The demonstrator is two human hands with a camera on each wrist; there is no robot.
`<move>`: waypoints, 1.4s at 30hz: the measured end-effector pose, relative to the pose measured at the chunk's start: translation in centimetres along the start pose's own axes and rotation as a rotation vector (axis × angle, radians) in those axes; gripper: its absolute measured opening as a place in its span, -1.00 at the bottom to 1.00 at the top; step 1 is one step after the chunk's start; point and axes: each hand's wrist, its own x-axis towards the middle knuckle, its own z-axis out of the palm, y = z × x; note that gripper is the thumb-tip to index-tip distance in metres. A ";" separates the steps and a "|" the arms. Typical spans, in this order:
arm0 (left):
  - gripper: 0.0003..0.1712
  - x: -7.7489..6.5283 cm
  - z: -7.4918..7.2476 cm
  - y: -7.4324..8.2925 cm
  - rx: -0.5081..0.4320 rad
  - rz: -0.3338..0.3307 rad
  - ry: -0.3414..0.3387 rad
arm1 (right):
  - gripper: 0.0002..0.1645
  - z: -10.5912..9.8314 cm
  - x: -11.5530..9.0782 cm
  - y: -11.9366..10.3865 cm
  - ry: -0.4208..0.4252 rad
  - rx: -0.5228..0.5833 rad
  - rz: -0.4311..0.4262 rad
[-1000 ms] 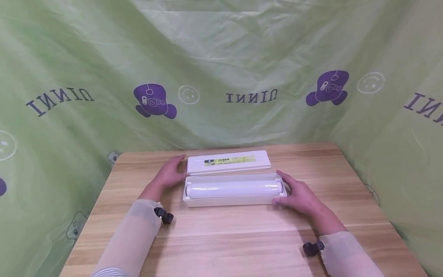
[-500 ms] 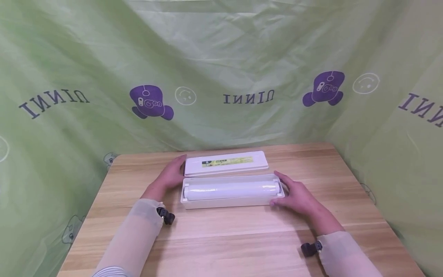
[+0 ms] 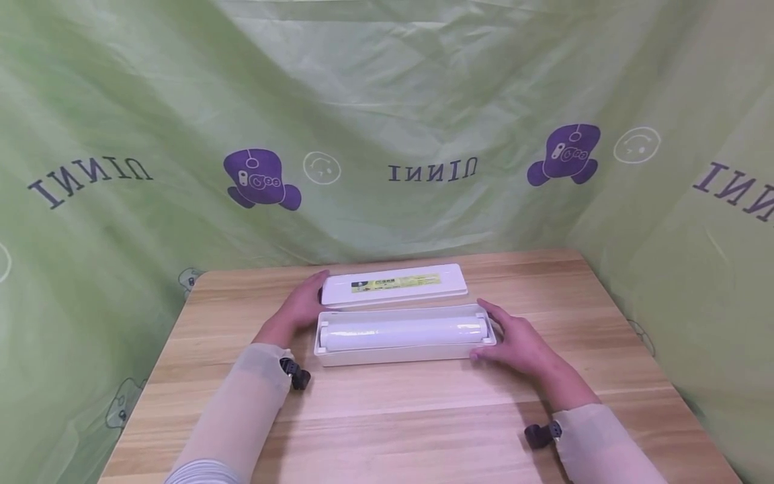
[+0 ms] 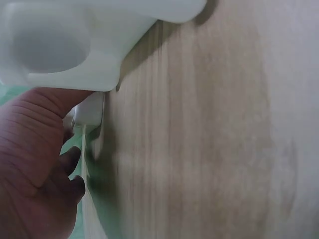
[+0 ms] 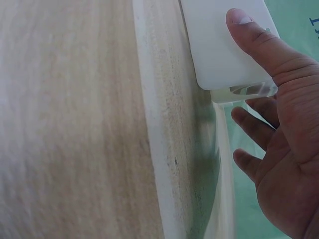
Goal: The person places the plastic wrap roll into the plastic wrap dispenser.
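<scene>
A long white box (image 3: 399,354), without its lid on, stands on the table and holds a shiny white roll, like cling film (image 3: 402,333). Just behind it lies the white lid (image 3: 396,298) with a yellow label. My left hand (image 3: 302,302) grips the lid's left end, its thumb passing behind the box; in the left wrist view the box (image 4: 107,64) partly hides this contact. My right hand (image 3: 517,339) holds the box's right end. In the right wrist view its thumb (image 5: 259,40) presses the front wall of the box (image 5: 219,50), with fingers behind.
The wooden table (image 3: 411,430) reaches back to a green printed curtain (image 3: 363,101), which also hangs at both sides. A small dark camera (image 3: 296,373) is strapped on the left wrist and another (image 3: 541,435) on the right.
My left hand has moved right and closed in on the lid's end. The right hand stays on the box. The whole view has shifted slightly.
</scene>
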 end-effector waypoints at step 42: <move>-0.04 0.4 -0.2 -0.4 -0.023 0.028 0.093 | 0.45 0.1 0.1 0.0 -0.005 0.006 0.018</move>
